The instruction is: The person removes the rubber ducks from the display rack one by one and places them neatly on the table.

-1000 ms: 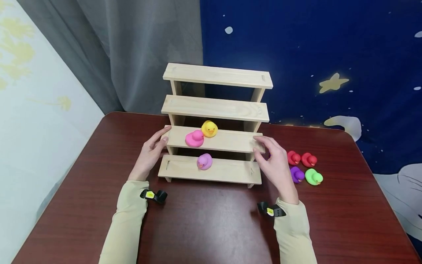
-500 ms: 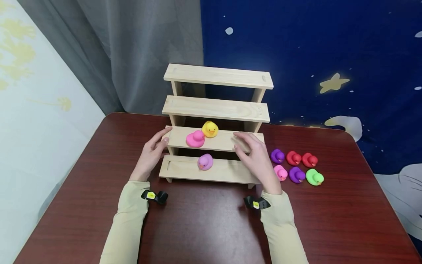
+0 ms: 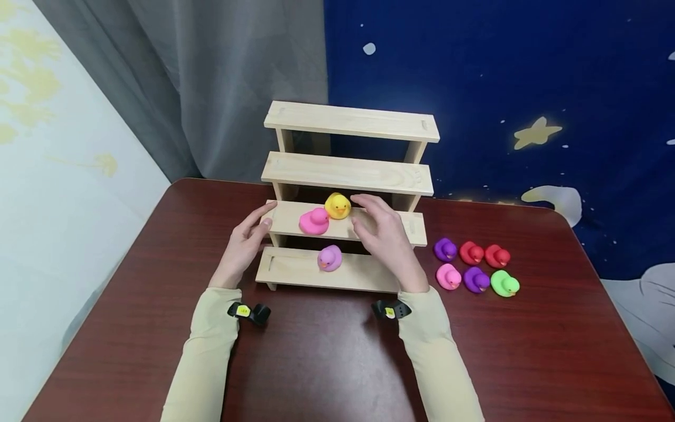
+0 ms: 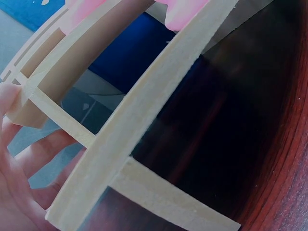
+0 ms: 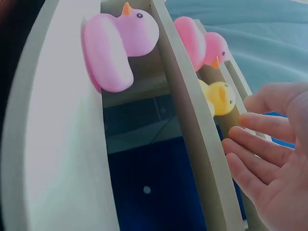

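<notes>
A stepped wooden stand (image 3: 348, 173) holds several rubber ducks. On its second step from the bottom, a yellow duck (image 3: 337, 206) stands behind and right of a pink duck (image 3: 314, 221). A light purple duck (image 3: 329, 258) sits on the bottom step. My left hand (image 3: 239, 246) rests at the left end of the second step, index finger and thumb at the board, other fingers extended beside the side support in the left wrist view. Just right of the yellow duck, my right hand (image 3: 387, 237) hovers with spread fingers, holding nothing; the right wrist view shows its fingertips near that duck (image 5: 222, 98).
On the brown table (image 3: 527, 351), right of the stand, two rows hold more ducks: purple (image 3: 445, 249), two red (image 3: 471, 252), pink (image 3: 449, 276), another purple (image 3: 476, 280) and green (image 3: 504, 283). Grey and blue curtains hang behind.
My right hand has moved left along the second step, from its right end to beside the yellow duck, uncovering the ducks on the table. The left hand has stayed at the stand's left end.
</notes>
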Available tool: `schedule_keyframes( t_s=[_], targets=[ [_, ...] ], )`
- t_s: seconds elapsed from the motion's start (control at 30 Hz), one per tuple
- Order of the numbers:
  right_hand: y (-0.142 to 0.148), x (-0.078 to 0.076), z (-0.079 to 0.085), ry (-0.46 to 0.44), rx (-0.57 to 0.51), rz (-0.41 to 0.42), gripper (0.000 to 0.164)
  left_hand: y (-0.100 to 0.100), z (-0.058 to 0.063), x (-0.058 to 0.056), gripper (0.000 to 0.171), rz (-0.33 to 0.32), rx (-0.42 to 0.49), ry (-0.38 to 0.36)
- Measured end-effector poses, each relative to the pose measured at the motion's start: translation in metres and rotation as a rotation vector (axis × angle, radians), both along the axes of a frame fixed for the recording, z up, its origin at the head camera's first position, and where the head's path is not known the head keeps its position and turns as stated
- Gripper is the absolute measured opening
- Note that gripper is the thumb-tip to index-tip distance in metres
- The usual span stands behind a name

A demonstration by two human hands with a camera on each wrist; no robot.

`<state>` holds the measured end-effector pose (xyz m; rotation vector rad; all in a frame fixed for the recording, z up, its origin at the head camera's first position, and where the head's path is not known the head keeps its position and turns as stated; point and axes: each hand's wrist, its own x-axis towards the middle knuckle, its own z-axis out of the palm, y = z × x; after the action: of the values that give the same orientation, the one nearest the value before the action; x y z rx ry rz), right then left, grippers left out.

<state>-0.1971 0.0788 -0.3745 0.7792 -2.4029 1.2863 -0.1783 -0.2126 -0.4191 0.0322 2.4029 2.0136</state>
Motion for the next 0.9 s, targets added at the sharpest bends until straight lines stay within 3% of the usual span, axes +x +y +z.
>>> schedule_keyframes(
  t_s=[0.47, 0.9],
  targets=[
    [-0.015, -0.015, 0.001, -0.002, 0.044, 0.052, 0.044, 0.001, -0.003, 0.001, 0.043, 0.015, 0.023, 0.034],
    [-0.015, -0.017, -0.006, 0.005, 0.017, 0.02, 0.038, 0.002, -0.001, 0.001, 0.043, 0.021, -0.001, 0.021]
  ],
)
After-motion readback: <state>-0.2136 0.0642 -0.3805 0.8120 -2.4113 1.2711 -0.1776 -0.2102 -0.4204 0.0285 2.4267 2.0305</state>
